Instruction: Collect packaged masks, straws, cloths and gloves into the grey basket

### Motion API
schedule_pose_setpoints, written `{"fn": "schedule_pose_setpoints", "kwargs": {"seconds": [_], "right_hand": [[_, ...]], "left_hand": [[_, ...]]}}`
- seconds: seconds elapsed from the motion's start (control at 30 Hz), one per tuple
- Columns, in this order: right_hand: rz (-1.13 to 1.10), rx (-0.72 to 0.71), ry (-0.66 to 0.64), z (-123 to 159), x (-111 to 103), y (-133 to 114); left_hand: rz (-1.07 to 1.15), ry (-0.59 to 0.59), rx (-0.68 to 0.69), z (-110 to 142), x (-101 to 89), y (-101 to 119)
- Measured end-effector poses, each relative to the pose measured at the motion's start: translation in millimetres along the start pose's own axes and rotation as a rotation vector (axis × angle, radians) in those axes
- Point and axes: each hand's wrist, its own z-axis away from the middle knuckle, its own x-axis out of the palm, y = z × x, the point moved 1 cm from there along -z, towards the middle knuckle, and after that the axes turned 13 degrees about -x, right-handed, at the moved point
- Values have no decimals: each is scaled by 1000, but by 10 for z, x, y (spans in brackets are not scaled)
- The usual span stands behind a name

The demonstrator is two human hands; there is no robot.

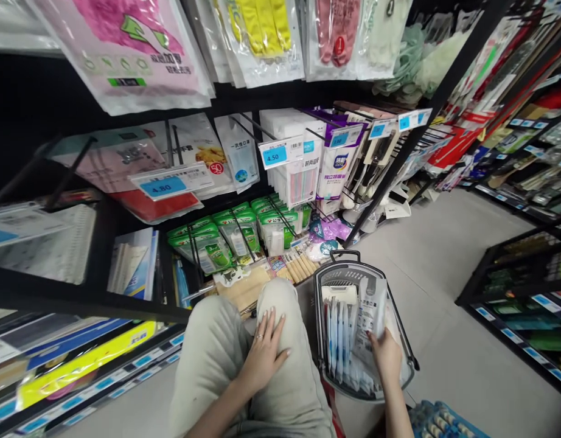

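Note:
My left hand [266, 353] lies on my knee in light trousers, fingers spread, a ring on one of them. With my right hand [387, 356] I grip a grey-white packet of disposable face masks [370, 307] by its lower right side, inside the shopping basket [317, 322]. The packet leans over the basket's right half; fingers beneath it are hidden. Several blue-white packets [339, 340] stand on edge in the left half. Behind them sits a white, tray-like thing [339, 295]. The basket is on the floor to the right of my knees, its black handle folded down onto the rim.
Ahead, hooks hold glove packs [264, 30], a mask pack [238, 152] and green-topped packs [235, 228], with price tags [280, 153] jutting out. A black shelf post [390, 167] slants beside the basket. Notebooks [56, 243] fill shelves at left; another shelf [527, 340] stands at right.

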Motion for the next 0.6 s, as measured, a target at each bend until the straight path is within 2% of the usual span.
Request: {"fn": "schedule_pose_setpoints", "kwargs": {"seconds": [0.1,0.23,0.47,0.6], "right_hand": [[77,44,-57,64,240,215],[93,57,-98,173,583,298],[99,21,-201,287,1130,335],[101,-35,-275,286,1335,353]], "left_hand": [[-27,45,1,14,144,-55],[-26,86,44,11,240,-147],[-41,96,53,11,256,-180],[-54,91,51,12,246,-166]]}}
